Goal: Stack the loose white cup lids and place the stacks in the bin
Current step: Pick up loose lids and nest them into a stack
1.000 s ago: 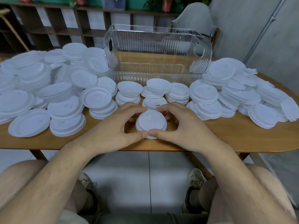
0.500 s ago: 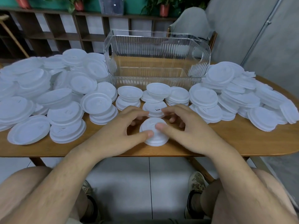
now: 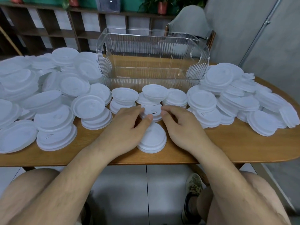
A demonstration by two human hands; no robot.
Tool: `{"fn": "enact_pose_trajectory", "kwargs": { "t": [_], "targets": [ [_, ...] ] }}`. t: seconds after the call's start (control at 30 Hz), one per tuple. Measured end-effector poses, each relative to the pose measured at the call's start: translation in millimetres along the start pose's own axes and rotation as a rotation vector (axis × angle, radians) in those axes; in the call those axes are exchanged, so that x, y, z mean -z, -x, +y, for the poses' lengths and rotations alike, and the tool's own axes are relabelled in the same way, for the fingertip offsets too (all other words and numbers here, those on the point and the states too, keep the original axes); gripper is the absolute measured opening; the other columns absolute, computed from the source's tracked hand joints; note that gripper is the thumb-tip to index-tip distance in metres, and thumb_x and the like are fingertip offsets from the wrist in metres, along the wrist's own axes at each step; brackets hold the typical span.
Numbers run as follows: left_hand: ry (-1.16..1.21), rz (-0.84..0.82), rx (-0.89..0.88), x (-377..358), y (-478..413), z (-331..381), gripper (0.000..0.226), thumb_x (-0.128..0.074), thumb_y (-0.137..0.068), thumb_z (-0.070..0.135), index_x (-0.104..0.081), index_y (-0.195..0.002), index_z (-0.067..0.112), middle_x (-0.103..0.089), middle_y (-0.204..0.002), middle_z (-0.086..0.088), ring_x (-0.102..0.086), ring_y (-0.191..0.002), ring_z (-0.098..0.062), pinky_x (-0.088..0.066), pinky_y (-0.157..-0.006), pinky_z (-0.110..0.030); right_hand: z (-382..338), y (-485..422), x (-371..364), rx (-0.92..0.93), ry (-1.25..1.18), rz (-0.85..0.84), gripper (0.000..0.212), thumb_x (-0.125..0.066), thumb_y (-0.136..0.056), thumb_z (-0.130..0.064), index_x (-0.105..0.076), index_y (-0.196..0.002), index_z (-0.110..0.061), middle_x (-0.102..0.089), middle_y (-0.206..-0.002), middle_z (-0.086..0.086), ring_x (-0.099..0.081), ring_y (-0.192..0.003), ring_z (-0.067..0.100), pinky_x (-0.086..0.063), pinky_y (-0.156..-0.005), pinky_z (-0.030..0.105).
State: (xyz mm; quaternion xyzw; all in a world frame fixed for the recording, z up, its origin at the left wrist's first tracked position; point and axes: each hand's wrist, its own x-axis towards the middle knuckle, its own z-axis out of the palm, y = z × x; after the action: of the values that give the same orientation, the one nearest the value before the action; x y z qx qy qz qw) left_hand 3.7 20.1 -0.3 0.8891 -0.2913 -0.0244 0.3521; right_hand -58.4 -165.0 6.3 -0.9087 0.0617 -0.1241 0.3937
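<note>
A low stack of white round plastic lids (image 3: 153, 140) sits at the near edge of a rounded wooden worktop (image 3: 227, 143), between the person's wrists. Just behind it a marked white lid (image 3: 152, 112) with a small dark tick tops another short stack. The left hand (image 3: 128, 125) and right hand (image 3: 183, 125) hold its rim from either side, fingers and thumbs curled against it. Farther back stands a clear ribbed plastic bin (image 3: 152, 62), flanked by a left heap of white lids (image 3: 48, 95) and a right heap of white lids (image 3: 235, 98).

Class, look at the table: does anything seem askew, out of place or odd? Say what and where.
The left lid heap and right lid heap look askew: lids lean and overlap instead of nesting flat. The clear bin is empty. The near stack sits close to the table's front edge.
</note>
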Motion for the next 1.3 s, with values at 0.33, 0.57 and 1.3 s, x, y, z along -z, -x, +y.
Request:
{"fn": "enact_pose_trajectory", "kwargs": {
  "t": [0.33,0.57,1.3],
  "targets": [
    [0.187,0.198,0.001,1.7,2.3,2.0,0.03,-0.059,-0.099,0.028,-0.064,-0.128,0.024,-0.057,-0.128,0.018,-0.051,-0.112,0.014,-0.037,-0.093,0.0,1.9,-0.3,-1.4,-0.009,-0.124,0.102,0.032,-0.065,-0.096,-0.028,-0.066,-0.128,-0.024,-0.064,-0.118,-0.013,-0.06,-0.104,-0.002,-0.047,-0.089,0.011],
    [0.288,0.251,0.024,6.3,8.4,9.3,0.033,-0.072,-0.092,0.03,-0.067,-0.124,0.026,-0.061,-0.117,0.02,-0.059,-0.108,0.005,-0.041,-0.083,-0.001,-4.6,6.2,-2.2,-0.033,-0.229,0.117,0.034,-0.071,-0.091,-0.036,-0.067,-0.125,-0.029,-0.062,-0.1,-0.02,-0.06,-0.088,-0.001,-0.042,-0.077,0.005],
    [0.2,0.01,-0.147,21.2,38.6,-6.8,0.046,-0.081,-0.083,0.029,-0.066,-0.126,0.026,-0.063,-0.123,0.021,-0.055,-0.115,0.002,-0.045,-0.091,-0.013,6.6,35.3,3.6,0.246,-0.139,-0.073,0.049,-0.08,-0.077,-0.04,-0.07,-0.122,-0.023,-0.061,-0.116,-0.015,-0.06,-0.107,0.009,-0.047,-0.084,0.02]
  ]
}}
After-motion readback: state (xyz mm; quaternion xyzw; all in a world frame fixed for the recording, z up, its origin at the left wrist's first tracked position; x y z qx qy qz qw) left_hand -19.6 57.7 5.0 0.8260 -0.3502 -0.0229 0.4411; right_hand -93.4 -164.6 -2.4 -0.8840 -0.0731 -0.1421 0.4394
